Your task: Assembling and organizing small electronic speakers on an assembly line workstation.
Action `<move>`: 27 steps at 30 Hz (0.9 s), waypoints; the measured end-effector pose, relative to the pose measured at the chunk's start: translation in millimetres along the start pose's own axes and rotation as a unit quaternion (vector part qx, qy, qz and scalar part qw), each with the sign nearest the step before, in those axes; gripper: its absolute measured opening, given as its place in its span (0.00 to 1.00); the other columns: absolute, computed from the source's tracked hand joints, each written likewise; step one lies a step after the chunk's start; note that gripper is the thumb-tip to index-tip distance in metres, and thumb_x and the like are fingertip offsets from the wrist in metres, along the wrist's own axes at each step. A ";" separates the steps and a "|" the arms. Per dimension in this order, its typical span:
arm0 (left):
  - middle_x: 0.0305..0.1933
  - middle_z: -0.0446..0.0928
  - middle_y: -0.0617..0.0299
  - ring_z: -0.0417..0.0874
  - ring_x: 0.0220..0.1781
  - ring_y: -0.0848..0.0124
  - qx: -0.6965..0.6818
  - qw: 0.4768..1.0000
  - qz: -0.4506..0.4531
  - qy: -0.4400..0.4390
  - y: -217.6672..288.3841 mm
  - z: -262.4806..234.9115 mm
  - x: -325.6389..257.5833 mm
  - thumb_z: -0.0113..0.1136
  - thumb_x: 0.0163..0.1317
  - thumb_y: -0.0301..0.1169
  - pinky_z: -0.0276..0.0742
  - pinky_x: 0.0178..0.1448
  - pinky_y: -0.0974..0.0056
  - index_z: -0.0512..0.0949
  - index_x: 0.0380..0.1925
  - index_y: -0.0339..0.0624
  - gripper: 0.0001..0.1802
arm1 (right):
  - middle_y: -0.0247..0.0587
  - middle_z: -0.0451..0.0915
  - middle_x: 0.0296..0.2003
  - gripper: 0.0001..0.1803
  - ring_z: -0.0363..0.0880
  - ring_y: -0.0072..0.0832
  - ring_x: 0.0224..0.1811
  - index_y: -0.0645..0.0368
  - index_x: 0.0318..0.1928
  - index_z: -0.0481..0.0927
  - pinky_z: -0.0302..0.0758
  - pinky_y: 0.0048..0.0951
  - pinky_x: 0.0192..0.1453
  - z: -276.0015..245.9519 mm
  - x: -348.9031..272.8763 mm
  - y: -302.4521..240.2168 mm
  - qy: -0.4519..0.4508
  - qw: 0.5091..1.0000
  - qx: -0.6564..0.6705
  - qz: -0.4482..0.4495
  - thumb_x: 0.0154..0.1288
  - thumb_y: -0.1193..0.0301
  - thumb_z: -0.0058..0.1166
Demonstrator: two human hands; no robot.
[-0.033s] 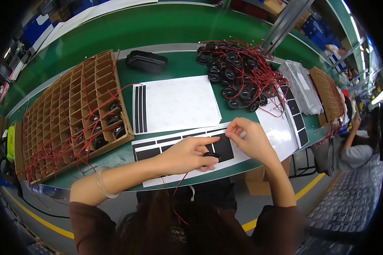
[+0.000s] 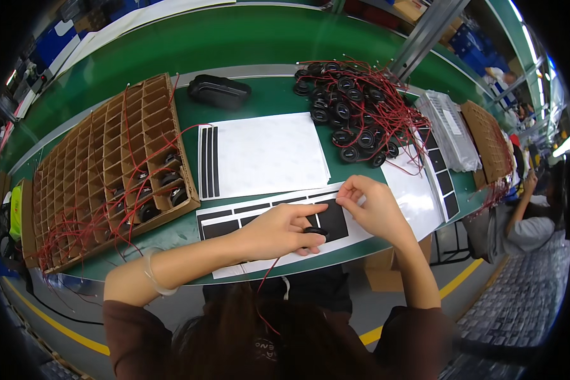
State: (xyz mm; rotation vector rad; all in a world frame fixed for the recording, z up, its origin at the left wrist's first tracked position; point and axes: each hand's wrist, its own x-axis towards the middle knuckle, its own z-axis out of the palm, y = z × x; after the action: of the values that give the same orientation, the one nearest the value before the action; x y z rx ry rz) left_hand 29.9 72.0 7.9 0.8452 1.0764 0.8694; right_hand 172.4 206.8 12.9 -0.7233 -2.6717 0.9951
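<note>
Between the thumb and fingers of my left hand (image 2: 278, 231) sits a small round black speaker (image 2: 316, 232), its red wire (image 2: 267, 275) trailing down past the table edge. That hand's index finger stretches over a white sheet with black rectangular stickers (image 2: 334, 221). My right hand (image 2: 375, 206) is closed in a pinch at the upper right corner of one black sticker; whether the corner is lifted is hard to see. Behind my hands lies a stack of white sheets (image 2: 266, 155) with black strips along its left side.
A cardboard divider tray (image 2: 101, 158) with some speakers stands at left. Piled speakers (image 2: 342, 111) with tangled red wires lie at the back right, near a black case (image 2: 219, 92). Clear plastic trays (image 2: 449, 130) and another sticker sheet (image 2: 418, 190) lie right. A person (image 2: 538, 215) sits beyond.
</note>
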 end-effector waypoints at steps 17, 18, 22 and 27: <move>0.37 0.71 0.55 0.74 0.38 0.75 0.020 1.000 0.000 0.003 -1.7 -0.3 -0.3 0.51 0.52 0.26 0.72 0.41 0.76 0.51 0.56 0.40 0.31 | 0.32 0.70 0.24 0.02 0.69 0.15 0.25 0.64 0.27 0.68 0.66 0.13 0.21 11.4 -12.9 15.5 0.085 0.990 0.116 0.003 0.51 0.80 0.47; 0.37 0.71 0.55 0.74 0.38 0.75 0.020 1.000 0.004 0.001 -2.2 -0.5 0.0 0.51 0.52 0.26 0.72 0.41 0.76 0.51 0.56 0.40 0.31 | 0.32 0.70 0.24 0.02 0.69 0.15 0.25 0.64 0.27 0.68 0.66 0.13 0.21 10.6 -13.2 15.6 0.085 0.990 0.116 0.003 0.51 0.80 0.47; 0.37 0.72 0.54 0.74 0.38 0.75 0.008 1.000 0.001 0.006 0.2 -0.7 -3.1 0.51 0.52 0.26 0.72 0.41 0.76 0.57 0.53 0.36 0.27 | 0.33 0.70 0.27 0.02 0.70 0.15 0.26 0.64 0.29 0.68 0.66 0.13 0.21 5.5 -10.2 2.5 0.069 0.986 0.152 0.027 0.52 0.79 0.45; 0.37 0.71 0.53 0.74 0.41 0.69 -0.125 0.991 0.055 0.011 8.6 -8.5 -12.6 0.45 0.56 0.31 0.72 0.41 0.70 0.66 0.42 0.33 0.16 | 0.37 0.71 0.29 0.03 0.71 0.17 0.26 0.65 0.29 0.69 0.66 0.14 0.22 -8.4 -3.9 -29.4 0.079 0.955 0.282 0.043 0.52 0.79 0.45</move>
State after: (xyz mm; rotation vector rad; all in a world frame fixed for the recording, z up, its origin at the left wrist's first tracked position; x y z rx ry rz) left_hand 17.3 65.5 18.1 0.6919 0.9226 1.0840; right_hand 167.7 190.2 38.5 -0.7494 -2.0731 1.5513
